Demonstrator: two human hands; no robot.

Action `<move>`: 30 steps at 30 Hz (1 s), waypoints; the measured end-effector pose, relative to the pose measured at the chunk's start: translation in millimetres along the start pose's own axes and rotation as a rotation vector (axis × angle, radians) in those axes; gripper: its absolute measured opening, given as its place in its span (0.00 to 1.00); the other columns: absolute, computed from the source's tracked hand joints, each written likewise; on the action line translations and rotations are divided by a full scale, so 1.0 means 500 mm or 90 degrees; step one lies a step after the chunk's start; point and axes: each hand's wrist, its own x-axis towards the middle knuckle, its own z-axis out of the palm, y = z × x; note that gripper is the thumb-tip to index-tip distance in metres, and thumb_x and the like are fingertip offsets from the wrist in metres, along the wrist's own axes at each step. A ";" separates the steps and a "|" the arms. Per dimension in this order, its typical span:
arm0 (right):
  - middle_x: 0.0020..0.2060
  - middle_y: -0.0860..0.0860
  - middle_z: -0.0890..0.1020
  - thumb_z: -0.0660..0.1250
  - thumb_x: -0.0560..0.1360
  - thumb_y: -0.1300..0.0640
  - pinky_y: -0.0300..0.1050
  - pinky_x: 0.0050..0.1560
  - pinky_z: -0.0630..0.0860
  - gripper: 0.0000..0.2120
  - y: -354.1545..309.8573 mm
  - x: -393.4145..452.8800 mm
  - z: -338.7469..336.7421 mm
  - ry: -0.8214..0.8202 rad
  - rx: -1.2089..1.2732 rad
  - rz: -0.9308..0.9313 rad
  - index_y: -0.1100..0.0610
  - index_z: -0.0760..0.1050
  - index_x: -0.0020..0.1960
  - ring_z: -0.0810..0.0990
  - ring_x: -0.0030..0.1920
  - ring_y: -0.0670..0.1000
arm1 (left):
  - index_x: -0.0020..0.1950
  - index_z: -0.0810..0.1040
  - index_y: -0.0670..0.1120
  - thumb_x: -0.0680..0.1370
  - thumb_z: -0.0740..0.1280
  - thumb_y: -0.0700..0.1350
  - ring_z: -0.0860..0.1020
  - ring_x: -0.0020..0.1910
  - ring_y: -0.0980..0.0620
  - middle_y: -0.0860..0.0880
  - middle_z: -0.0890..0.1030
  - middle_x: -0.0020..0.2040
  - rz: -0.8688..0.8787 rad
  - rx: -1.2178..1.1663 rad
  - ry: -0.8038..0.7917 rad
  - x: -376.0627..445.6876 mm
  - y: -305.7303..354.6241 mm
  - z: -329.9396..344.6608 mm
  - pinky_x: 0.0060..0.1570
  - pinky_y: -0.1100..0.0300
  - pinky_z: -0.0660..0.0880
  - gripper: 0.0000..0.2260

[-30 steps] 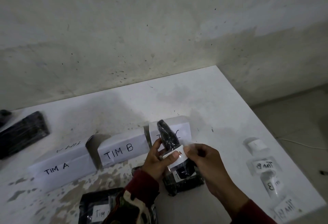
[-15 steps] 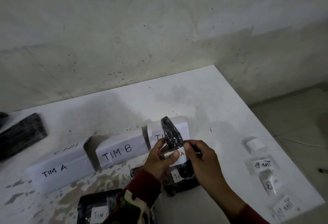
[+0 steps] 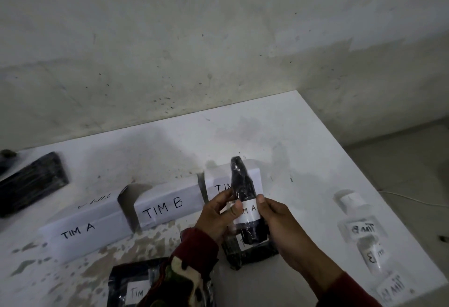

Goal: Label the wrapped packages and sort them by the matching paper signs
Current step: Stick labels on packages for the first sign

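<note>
- Head cam, the only view I've got: both hands are up over the white table (image 3: 279, 136) with the black wrapped bottle-shaped package (image 3: 243, 185) held upright between them, in front of the third paper sign (image 3: 254, 180), whose last letter it hides.
- What changed: a second ago the right hand (image 3: 279, 219) was only bringing the white slip in. Now the TIM A label (image 3: 247, 210) lies flat on the package's front, and the right thumb sits on its top right corner.
- Left hand (image 3: 218, 216) is closed around the package's left side, thumb pressing the label's left edge. Right hand's fingers are curled behind the package, so both are gripping it.
- My read: labelling is basically done for this one. It still has to go over by the TIM A sign (image 3: 80, 230), far left, past the TIM B sign (image 3: 165, 205).
- Another labelled package (image 3: 245, 253) lies on the table right under the hands, one more (image 3: 133, 287) at bottom left, and spare taped labels (image 3: 362, 229) are lined up on the right.
</note>
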 end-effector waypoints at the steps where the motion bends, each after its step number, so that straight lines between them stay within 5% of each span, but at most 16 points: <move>1: 0.43 0.53 0.86 0.52 0.80 0.49 0.41 0.42 0.80 0.19 0.004 0.000 0.001 0.005 0.021 0.007 0.53 0.81 0.49 0.85 0.45 0.51 | 0.54 0.79 0.47 0.65 0.68 0.46 0.81 0.46 0.46 0.45 0.83 0.49 -0.010 -0.005 0.000 0.000 -0.001 -0.002 0.45 0.49 0.79 0.17; 7: 0.45 0.57 0.85 0.51 0.80 0.48 0.51 0.51 0.79 0.21 0.003 0.007 0.003 0.024 0.052 0.016 0.57 0.81 0.50 0.84 0.47 0.56 | 0.45 0.83 0.51 0.65 0.68 0.44 0.84 0.42 0.51 0.50 0.85 0.43 -0.001 -0.047 0.021 0.000 -0.011 -0.006 0.34 0.59 0.80 0.11; 13: 0.43 0.56 0.85 0.50 0.80 0.48 0.41 0.36 0.79 0.22 0.007 0.011 0.004 0.001 0.115 0.039 0.58 0.80 0.51 0.85 0.42 0.52 | 0.50 0.79 0.50 0.65 0.67 0.46 0.83 0.39 0.56 0.49 0.83 0.43 0.031 -0.045 0.041 0.002 -0.008 0.004 0.31 0.62 0.78 0.14; 22: 0.42 0.56 0.86 0.53 0.79 0.47 0.54 0.51 0.80 0.21 0.006 0.014 -0.002 0.067 0.017 0.005 0.56 0.82 0.47 0.84 0.45 0.56 | 0.49 0.79 0.53 0.72 0.58 0.55 0.83 0.43 0.57 0.53 0.85 0.42 0.001 0.068 0.008 -0.009 -0.024 0.016 0.38 0.63 0.79 0.14; 27: 0.45 0.53 0.83 0.62 0.76 0.49 0.48 0.50 0.80 0.09 0.005 0.009 -0.005 0.140 -0.025 -0.049 0.54 0.74 0.49 0.83 0.46 0.51 | 0.50 0.80 0.54 0.66 0.67 0.53 0.83 0.45 0.54 0.50 0.83 0.47 0.065 0.154 0.004 -0.014 -0.023 0.020 0.42 0.64 0.78 0.14; 30: 0.44 0.49 0.83 0.65 0.74 0.49 0.37 0.44 0.79 0.07 0.012 0.001 -0.001 0.129 -0.094 -0.071 0.53 0.75 0.47 0.82 0.45 0.46 | 0.53 0.81 0.50 0.66 0.67 0.53 0.83 0.44 0.54 0.49 0.84 0.45 0.064 0.131 0.030 -0.015 -0.026 0.017 0.39 0.64 0.78 0.17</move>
